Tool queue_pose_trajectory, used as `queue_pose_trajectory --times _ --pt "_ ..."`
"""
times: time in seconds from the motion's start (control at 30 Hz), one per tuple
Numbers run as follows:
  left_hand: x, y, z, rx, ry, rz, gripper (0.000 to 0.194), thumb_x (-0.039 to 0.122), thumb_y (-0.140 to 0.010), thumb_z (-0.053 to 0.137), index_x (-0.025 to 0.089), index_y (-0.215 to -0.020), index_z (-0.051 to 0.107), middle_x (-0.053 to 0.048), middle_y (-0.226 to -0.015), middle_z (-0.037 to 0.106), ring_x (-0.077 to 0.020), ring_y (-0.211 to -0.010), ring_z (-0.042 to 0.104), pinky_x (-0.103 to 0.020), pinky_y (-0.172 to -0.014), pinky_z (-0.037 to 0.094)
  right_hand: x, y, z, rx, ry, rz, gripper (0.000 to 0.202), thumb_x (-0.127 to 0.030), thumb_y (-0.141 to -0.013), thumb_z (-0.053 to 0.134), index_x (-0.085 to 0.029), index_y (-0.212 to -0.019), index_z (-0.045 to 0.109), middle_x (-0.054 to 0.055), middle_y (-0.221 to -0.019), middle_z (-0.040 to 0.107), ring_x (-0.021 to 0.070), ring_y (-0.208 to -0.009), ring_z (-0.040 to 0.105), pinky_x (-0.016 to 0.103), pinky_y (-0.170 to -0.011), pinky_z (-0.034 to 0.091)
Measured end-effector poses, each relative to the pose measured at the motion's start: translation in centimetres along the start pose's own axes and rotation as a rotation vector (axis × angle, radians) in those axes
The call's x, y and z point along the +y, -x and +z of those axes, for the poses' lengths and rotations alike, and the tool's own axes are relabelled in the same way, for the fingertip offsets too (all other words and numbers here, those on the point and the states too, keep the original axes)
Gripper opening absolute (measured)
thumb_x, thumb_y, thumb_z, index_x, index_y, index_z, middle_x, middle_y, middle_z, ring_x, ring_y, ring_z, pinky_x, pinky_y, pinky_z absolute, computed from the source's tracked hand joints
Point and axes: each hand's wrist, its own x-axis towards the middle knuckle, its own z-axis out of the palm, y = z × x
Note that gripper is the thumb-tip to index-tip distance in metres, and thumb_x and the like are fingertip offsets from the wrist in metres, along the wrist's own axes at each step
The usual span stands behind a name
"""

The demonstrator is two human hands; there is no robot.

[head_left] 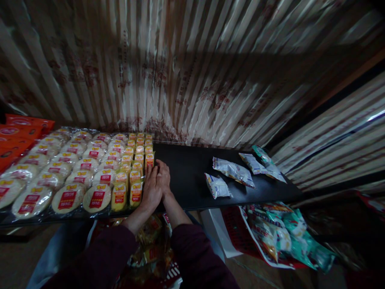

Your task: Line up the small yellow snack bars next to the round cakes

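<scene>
Small yellow wrapped snack packets [136, 192] stand in narrow rows on a black shelf [186, 172]. My left hand [151, 188] lies along the right side of these rows, its fingers stretched forward against the end packets. Close beside it, partly overlapping, my right hand [163, 176] has its fingers extended toward a packet with a red label [149, 160]. Neither hand visibly lifts anything, and some fingertips are hidden. Left of the yellow packets, round wrapped rice crackers [97, 198] with red labels lie in overlapping rows.
White snack bags [233, 171] and a green-white bag [269, 163] lie on the shelf's right part. Orange packs [18, 132] sit far left. Below stand a red basket [240, 237] of bags and another basket [173, 273] of yellow packets. Striped sheeting [168, 72] hangs behind.
</scene>
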Motion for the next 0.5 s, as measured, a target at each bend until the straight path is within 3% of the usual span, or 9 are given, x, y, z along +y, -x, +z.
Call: queue_pose_trajectory --times 0.23,0.5 --pt "1.0 0.1 -0.4 -0.026 -0.124 -0.022 0.049 0.030 -0.088 0.034 0.011 -0.131 0.048 -0.012 -0.146 0.038 -0.0228 -0.139 0.025 -0.042 -0.116 0.016 0.0 -1.0 -0.1 -0.102 -0.046 -0.088 0.049 -0.014 -0.079 0.045 -0.019 -0.128 0.050 0.006 -0.128 0.057 0.0181 -0.118 0.048 0.032 -0.103 0.033" --pt "0.8 -0.2 -0.4 -0.019 -0.127 -0.032 0.051 0.032 -0.087 0.034 0.009 -0.131 0.047 -0.014 -0.146 0.037 -0.0241 -0.139 0.025 -0.043 -0.116 0.016 0.0 -1.3 -0.1 -0.141 -0.026 -0.047 0.048 -0.016 -0.082 0.044 -0.022 -0.130 0.049 0.004 -0.128 0.057 0.0182 -0.118 0.048 0.033 -0.102 0.035"
